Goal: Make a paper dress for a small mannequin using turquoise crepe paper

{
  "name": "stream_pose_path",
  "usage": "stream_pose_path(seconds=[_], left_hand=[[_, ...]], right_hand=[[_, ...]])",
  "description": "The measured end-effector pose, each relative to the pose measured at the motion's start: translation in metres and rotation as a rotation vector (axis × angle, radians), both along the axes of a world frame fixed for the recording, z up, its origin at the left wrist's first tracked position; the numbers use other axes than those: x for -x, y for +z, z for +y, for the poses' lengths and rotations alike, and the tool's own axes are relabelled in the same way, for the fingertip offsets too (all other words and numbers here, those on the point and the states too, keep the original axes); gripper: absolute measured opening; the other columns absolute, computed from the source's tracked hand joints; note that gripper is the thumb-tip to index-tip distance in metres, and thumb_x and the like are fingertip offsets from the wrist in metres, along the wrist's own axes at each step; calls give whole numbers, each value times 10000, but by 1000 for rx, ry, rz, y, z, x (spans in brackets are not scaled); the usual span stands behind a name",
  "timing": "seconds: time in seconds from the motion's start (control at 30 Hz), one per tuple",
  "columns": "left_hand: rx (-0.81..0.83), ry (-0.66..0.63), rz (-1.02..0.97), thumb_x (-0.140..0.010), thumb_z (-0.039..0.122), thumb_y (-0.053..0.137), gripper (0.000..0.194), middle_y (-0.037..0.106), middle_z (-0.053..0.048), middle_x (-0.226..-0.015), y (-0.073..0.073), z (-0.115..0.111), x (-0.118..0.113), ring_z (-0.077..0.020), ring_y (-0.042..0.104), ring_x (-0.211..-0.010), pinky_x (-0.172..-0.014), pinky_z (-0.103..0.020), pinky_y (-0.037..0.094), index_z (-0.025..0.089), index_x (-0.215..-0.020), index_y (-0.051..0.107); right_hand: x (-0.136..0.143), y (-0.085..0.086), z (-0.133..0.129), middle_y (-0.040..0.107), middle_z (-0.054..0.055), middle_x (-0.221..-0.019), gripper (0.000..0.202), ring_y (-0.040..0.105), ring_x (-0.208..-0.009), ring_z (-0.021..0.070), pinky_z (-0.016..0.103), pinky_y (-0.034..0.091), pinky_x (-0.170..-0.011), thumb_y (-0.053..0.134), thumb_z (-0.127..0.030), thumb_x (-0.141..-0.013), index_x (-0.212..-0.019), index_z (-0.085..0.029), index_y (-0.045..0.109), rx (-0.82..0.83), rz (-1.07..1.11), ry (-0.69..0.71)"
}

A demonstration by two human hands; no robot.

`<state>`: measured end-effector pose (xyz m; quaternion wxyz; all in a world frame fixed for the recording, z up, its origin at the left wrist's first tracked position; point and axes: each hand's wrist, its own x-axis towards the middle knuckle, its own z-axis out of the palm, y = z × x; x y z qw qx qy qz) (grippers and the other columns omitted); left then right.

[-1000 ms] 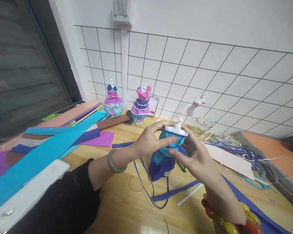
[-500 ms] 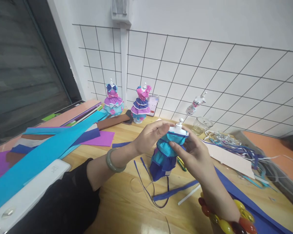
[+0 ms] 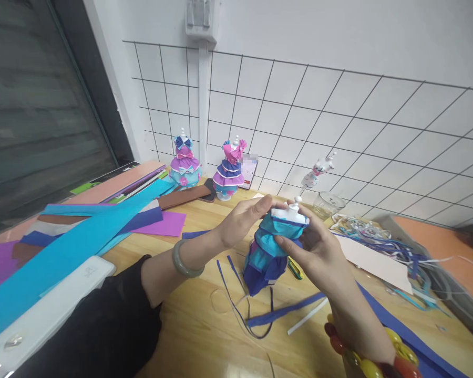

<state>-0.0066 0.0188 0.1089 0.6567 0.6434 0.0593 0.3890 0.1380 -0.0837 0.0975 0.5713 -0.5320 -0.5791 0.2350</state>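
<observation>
A small white dress form (image 3: pixel 290 214) wears a layered teal and dark blue paper dress (image 3: pixel 268 244). Around its upper right side is my right hand (image 3: pixel 317 249), thumb pressed on the front of the teal layer. My left hand (image 3: pixel 246 218) reaches to the shoulder on the left, its fingers passing behind the form's top, where their tips are hidden. The form leans, with its dark blue hem near the wooden table.
Two dressed forms (image 3: pixel 185 165) (image 3: pixel 228 170) stand at the back beside a phone (image 3: pixel 249 170). A bare form (image 3: pixel 318 170), a glass jar (image 3: pixel 328 203), and paper strips (image 3: pixel 358 228) lie right. Colored paper (image 3: pixel 82 231) and a white device (image 3: pixel 55 299) are left. A cutter (image 3: pixel 295 268) lies behind.
The dress form and my right hand have shifted slightly right and down in view. My left hand remains at the form's top, with its fingers reaching a little farther right.
</observation>
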Motion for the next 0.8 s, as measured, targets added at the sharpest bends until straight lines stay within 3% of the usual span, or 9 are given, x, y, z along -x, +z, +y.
stream_pose_path(seconds=[0.2,0.4,0.63,0.8], left_hand=[[-86,-35,-20,-881,574,489,463,672,-79,-1182,6,-1,2,-223,582,-1174,-995,-351,455,190,-1026,702],[-267,109,90,-700,383,768,429,667,-108,-1172,4,-2,2,-239,599,-1111,-973,-385,450,170,-1060,676],[-373,245,95,-735,299,733,416,673,-76,-1145,-2,-2,0,-211,606,-1066,-978,-379,437,195,-1125,634],[-415,281,115,-721,252,735,437,651,-72,-1189,-3,-7,-1,-210,599,-1086,-982,-367,442,200,-1134,602]], right_hand=[[-3,1,0,553,100,-1361,643,580,-1187,272,503,480,-1000,721,-303,-785,-1367,-297,448,35,4,22],[-2,3,1,551,107,-1358,688,584,-1176,275,497,491,-990,731,-334,-772,-1390,-283,433,61,-26,-1],[-20,12,-9,436,90,-1476,862,525,-1259,270,475,507,-992,743,-336,-770,-1487,-355,264,166,-128,158],[-24,27,-17,634,62,-1273,560,616,-1145,258,426,572,-902,723,-335,-788,-1317,-348,540,-4,-53,-43]])
